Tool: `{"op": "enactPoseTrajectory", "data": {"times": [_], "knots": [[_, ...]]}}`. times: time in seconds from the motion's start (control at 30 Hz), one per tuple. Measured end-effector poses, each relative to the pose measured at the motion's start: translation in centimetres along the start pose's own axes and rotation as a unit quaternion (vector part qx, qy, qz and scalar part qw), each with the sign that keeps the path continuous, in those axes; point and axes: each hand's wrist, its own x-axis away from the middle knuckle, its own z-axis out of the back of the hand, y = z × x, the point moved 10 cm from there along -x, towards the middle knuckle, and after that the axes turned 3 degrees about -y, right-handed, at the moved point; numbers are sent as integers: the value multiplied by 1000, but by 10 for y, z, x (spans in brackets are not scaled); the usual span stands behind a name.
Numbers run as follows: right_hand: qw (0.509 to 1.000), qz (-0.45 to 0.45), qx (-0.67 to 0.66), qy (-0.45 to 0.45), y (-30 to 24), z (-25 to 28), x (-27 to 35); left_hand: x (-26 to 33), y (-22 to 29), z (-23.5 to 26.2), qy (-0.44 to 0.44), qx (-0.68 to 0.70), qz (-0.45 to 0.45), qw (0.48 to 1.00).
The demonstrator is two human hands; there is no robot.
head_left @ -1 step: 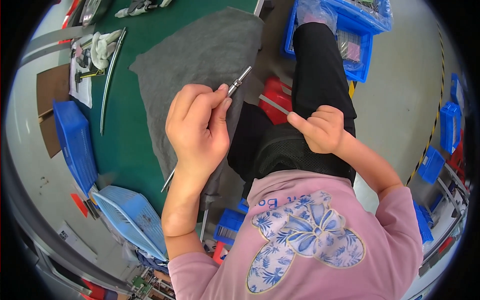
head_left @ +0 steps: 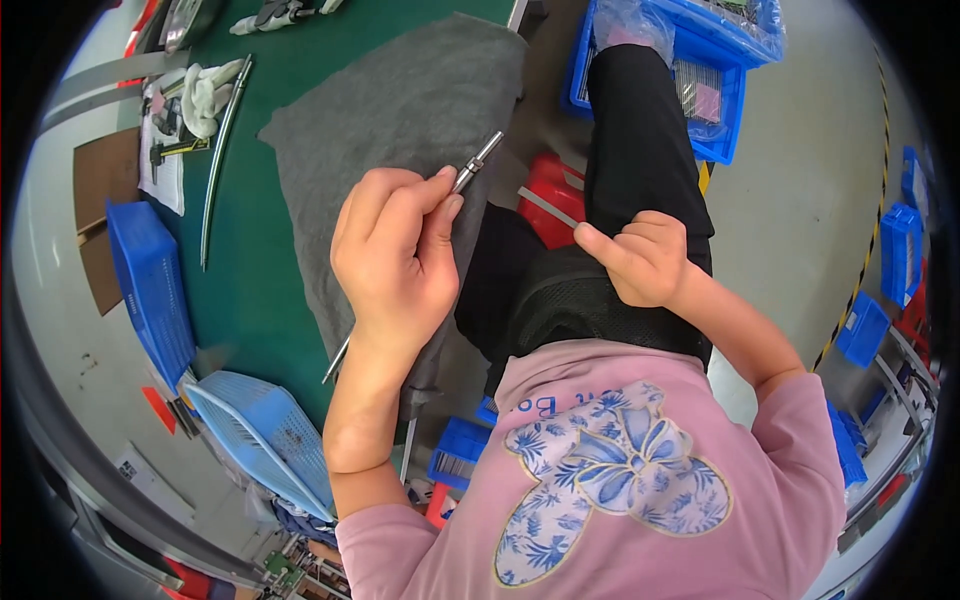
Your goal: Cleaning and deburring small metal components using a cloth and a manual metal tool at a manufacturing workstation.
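Observation:
My left hand [head_left: 395,260] pinches a slim shiny metal rod [head_left: 478,162] between thumb and fingertips, over the grey cloth's edge. The rod's stepped tip points up and to the right. A thin metal end also shows beside my left wrist, apparently the same rod; the hand hides what lies between. In my right hand [head_left: 645,258], closed above my lap, is a thin flat grey strip [head_left: 548,206]. Its free end points toward the rod, with a gap between them. Under the left hand, the grey cloth [head_left: 380,120] drapes over the green tabletop [head_left: 250,300].
A long metal rod [head_left: 222,160], white gloves [head_left: 207,98] and a caliper [head_left: 180,148] lie on the table's left. Blue baskets [head_left: 150,285] stand along that side. Beyond my leg is a blue bin [head_left: 725,130] of parts. A red stool [head_left: 550,225] shows below the strip.

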Motion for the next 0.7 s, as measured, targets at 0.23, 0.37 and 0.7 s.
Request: {"op": "enactPoseTrajectory", "data": {"times": [0.23,0.37,0.7], "knots": [[997,-63,8,54,2,6,-12,-1,4,0,3,-21,-12,1000],[994,-89,1,57,6,7,-19,-1,5,0,2,-20,-22,1000],[997,-74,-24,-16,-1,8,-35,-1,3,1,8,-3,-2,1000]]}}
